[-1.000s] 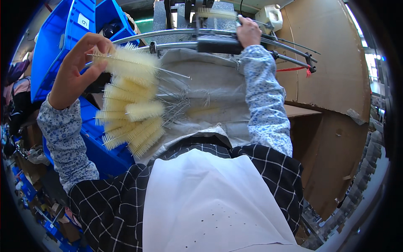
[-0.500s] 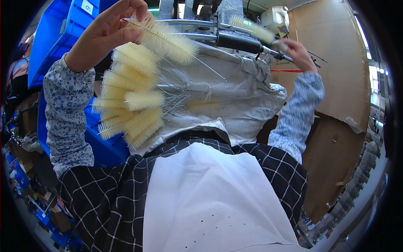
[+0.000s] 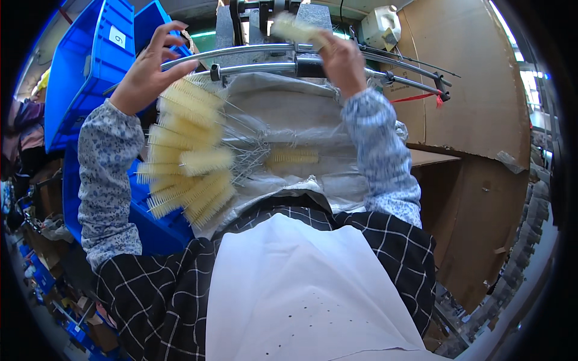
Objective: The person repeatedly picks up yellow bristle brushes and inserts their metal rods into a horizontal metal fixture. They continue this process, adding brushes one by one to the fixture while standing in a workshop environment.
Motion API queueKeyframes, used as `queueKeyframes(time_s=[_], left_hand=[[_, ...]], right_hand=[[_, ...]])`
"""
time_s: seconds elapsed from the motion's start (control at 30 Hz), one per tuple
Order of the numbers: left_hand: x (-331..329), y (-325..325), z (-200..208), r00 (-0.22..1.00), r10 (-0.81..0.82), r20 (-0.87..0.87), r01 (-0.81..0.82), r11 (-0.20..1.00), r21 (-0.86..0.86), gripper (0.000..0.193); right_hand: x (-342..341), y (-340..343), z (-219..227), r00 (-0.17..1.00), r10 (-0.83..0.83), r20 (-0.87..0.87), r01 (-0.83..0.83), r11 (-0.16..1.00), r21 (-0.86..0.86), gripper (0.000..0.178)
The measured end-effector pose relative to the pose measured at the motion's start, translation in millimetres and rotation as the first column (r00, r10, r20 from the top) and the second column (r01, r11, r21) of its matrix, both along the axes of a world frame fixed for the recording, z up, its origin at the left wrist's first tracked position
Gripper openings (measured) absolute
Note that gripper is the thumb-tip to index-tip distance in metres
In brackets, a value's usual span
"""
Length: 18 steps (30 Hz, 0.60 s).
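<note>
My left hand (image 3: 150,72) is raised at the upper left, fingers apart with nothing in them, by the left stretch of the metal rods (image 3: 253,67). My right hand (image 3: 344,63) is closed on a pale yellow bottle brush (image 3: 295,29), whose bristles are smeared by motion above the rods. A black sleeve (image 3: 309,67) on the rods shows just left of that hand. Below my left hand lies a fanned pile of bottle brushes (image 3: 192,132), bristles leftward and thin wire stems (image 3: 250,153) pointing right. One more yellow brush (image 3: 293,156) lies by the stems on the whitish sheet (image 3: 271,96).
Blue bins (image 3: 78,78) stand at the left, with another blue bin (image 3: 159,225) under the pile. Large cardboard (image 3: 469,78) rises at the right, beside a white jug (image 3: 380,27). A red ribbon (image 3: 438,101) hangs from the rod ends. Another person (image 3: 30,129) is at far left.
My left hand has let go of the bottle brush it held. My right hand has swung left from the right end of the rods, carrying a brush. The view has shifted slightly.
</note>
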<state>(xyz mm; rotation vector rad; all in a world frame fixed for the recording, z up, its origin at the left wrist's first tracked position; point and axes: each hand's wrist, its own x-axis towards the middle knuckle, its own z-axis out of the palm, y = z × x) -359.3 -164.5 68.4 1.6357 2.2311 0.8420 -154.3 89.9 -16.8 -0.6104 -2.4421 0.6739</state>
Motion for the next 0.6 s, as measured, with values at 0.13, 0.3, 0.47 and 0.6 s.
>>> queueKeyframes(time_s=[0.13, 0.3, 0.47, 0.6], left_hand=[[-30, -8, -20, 0.966, 0.21, 0.149, -0.143, 0.919, -0.367, 0.049], [-36, -7, -30, 0.966, 0.103, 0.235, 0.018, 0.886, -0.463, 0.035], [-22, 0, -11, 0.972, 0.05, 0.23, 0.068, 0.876, -0.477, 0.032], [-17, 6, -9, 0.992, 0.039, 0.116, 0.03, 0.841, -0.54, 0.032]], right_hand=[[-7, 55, -26, 0.938, -0.274, 0.214, 0.158, 0.884, 0.44, 0.025], [-13, 63, -33, 0.915, -0.291, 0.28, 0.157, 0.895, 0.418, 0.027], [-13, 61, -33, 0.925, -0.241, 0.293, 0.121, 0.92, 0.372, 0.027], [-14, 69, -39, 0.935, -0.179, 0.308, 0.086, 0.953, 0.292, 0.028]])
